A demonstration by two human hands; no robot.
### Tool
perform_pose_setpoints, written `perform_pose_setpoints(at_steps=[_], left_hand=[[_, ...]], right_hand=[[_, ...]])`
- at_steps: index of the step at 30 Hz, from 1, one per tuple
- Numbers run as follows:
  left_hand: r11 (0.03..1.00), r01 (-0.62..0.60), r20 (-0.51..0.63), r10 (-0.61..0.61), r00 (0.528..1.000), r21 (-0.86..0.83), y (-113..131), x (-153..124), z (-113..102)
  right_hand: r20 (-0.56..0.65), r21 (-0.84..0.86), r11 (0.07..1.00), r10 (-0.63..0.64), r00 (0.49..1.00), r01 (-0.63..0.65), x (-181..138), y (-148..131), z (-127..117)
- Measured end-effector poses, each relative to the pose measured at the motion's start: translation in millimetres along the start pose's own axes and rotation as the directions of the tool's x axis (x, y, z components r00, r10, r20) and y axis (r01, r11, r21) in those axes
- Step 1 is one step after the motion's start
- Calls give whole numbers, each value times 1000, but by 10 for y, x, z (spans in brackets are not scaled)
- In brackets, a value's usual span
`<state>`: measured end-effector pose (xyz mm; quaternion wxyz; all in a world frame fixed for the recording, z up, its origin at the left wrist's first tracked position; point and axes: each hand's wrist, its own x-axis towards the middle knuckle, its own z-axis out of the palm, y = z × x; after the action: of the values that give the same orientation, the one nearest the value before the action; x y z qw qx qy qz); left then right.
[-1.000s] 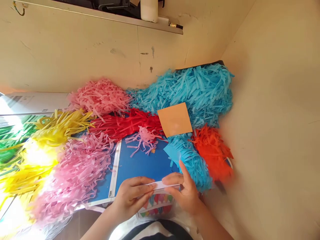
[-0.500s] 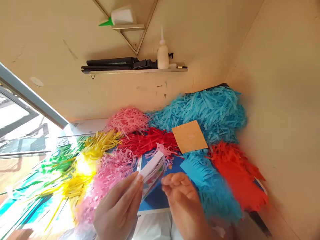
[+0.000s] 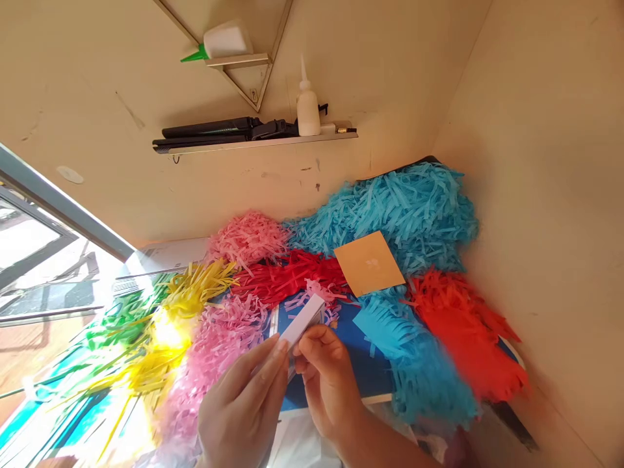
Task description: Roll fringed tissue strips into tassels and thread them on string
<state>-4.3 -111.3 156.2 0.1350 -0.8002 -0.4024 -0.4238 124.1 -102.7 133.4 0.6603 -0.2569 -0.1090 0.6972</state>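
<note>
My left hand (image 3: pixel 244 403) pinches a folded paper (image 3: pixel 305 320), white along its upper face. Its other side is mostly hidden behind my fingers. My right hand (image 3: pixel 327 377) is closed at the paper's right edge, thumb and index finger pressed against it. Beyond the paper lies a tuft of pale pink fringed paper (image 3: pixel 319 292) on the blue table surface (image 3: pixel 351 377). A square orange paper (image 3: pixel 369 263) rests on the fringe a little farther back.
Fringed paper in turquoise (image 3: pixel 419 208), red (image 3: pixel 472 344), pink (image 3: pixel 224 344), yellow (image 3: pixel 175 325) and green (image 3: pixel 121 318) surrounds the hands. A wall shelf (image 3: pixel 263 143) carries a white bottle (image 3: pixel 308 110) and black tools. Another bottle (image 3: pixel 227 40) sits higher. Walls rise behind and to the right.
My right hand has moved left and up, closing its fingers on the paper's edge. The paper has turned so less of its printed side shows. The view has shifted slightly.
</note>
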Motion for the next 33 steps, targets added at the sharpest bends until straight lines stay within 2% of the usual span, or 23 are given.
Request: perform_pose_setpoints(at_steps=[6, 19, 23, 26, 33], left_hand=[[998, -66, 23, 66, 998, -17, 2, 75, -14], [997, -70, 68, 72, 995, -22, 30, 86, -31], [1000, -8, 22, 8, 1000, -3, 28, 92, -9], [1000, -13, 2, 13, 1000, -7, 13, 91, 5], [996, -92, 84, 91, 992, 9, -12, 47, -9]], right_hand=[[-18, -8, 1000, -7, 1000, 7, 20, -4, 32], [-80, -56, 998, 2, 997, -7, 15, -1, 64], [-84, -86, 996, -14, 996, 7, 30, -3, 75], [-92, -106, 994, -29, 995, 19, 30, -6, 93], [-116, -125, 992, -45, 992, 30, 17, -31, 116]])
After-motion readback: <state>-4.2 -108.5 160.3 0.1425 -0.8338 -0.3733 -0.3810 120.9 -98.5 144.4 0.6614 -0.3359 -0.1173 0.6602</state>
